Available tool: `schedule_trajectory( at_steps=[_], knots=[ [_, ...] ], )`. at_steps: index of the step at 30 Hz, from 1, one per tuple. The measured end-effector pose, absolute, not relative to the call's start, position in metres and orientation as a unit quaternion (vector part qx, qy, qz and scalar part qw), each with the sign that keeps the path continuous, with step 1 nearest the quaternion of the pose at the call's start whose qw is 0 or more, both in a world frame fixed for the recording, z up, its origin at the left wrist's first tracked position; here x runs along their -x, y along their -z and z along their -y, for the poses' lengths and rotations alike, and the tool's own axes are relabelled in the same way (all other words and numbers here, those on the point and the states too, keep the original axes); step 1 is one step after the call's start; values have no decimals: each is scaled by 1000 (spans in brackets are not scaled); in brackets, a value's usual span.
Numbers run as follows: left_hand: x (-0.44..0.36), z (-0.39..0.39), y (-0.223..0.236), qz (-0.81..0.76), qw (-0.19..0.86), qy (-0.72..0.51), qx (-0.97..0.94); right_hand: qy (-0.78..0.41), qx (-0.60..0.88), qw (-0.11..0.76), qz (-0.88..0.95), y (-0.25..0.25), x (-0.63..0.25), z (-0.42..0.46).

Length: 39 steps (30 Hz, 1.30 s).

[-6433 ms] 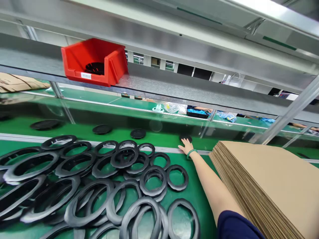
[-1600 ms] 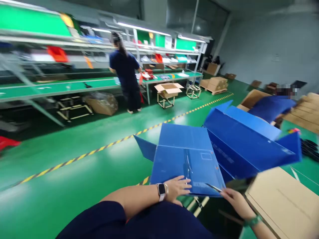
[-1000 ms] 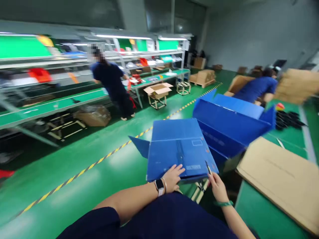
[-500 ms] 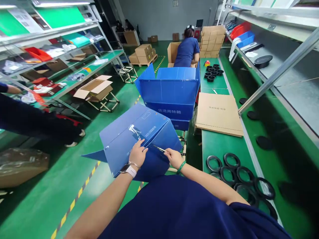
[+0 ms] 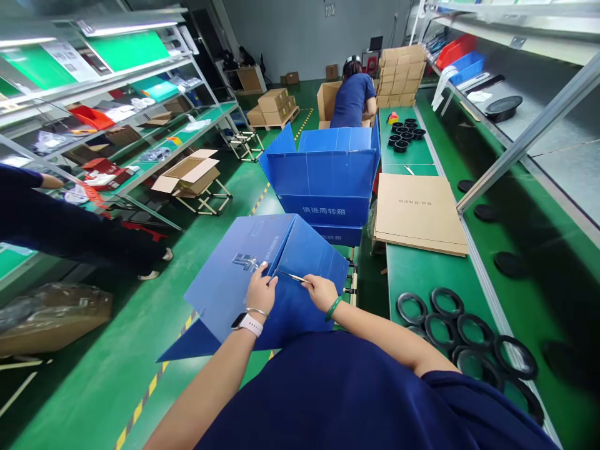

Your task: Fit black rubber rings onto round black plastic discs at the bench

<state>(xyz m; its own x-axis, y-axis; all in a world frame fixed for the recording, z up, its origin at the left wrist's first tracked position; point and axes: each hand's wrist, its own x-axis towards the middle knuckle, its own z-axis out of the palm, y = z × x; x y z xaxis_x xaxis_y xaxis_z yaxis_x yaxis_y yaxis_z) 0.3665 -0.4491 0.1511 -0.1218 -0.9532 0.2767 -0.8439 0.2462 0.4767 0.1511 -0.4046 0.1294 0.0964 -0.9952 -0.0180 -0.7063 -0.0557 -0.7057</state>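
Note:
A blue corrugated plastic box [image 5: 244, 275] stands tilted in front of me with its flaps hanging loose. My left hand [image 5: 260, 291], with a watch on its wrist, presses flat on the box near a strip of clear tape. My right hand [image 5: 319, 291], wearing a green bangle, is closed on a thin metal blade [image 5: 293, 277] whose tip lies on the box beside my left fingers.
A second blue box [image 5: 328, 181] stands open behind the first. A stack of flat cardboard sheets [image 5: 419, 212] and several black rubber rings [image 5: 464, 328] lie on the green bench at right. One person [image 5: 352, 100] bends over cartons far ahead; another person [image 5: 60, 219] stands at left.
Over six seconds I turned from the bench with the rings to the aisle and took up the blue box. In the last half second the box tipped flatter; both hands stay on it.

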Motion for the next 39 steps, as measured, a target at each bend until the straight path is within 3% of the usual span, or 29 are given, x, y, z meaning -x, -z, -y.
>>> schedule_trajectory(
  at_steps=[14,24,30,34,39],
  knots=[
    [-373,451,-152,750,249,104,-604,209,705,279,-618,-114,-158,411],
    [-399,455,-158,701,201,-5,-684,206,614,400,-649,-38,-96,388],
    [-431,450,-156,735,146,-9,-662,282,603,470,-580,-43,-159,465],
    [-455,439,-145,785,177,24,-593,249,609,506,-558,-35,-226,539],
    [-587,463,-159,746,271,4,-608,203,584,531,-579,-23,-269,597]
  ],
)
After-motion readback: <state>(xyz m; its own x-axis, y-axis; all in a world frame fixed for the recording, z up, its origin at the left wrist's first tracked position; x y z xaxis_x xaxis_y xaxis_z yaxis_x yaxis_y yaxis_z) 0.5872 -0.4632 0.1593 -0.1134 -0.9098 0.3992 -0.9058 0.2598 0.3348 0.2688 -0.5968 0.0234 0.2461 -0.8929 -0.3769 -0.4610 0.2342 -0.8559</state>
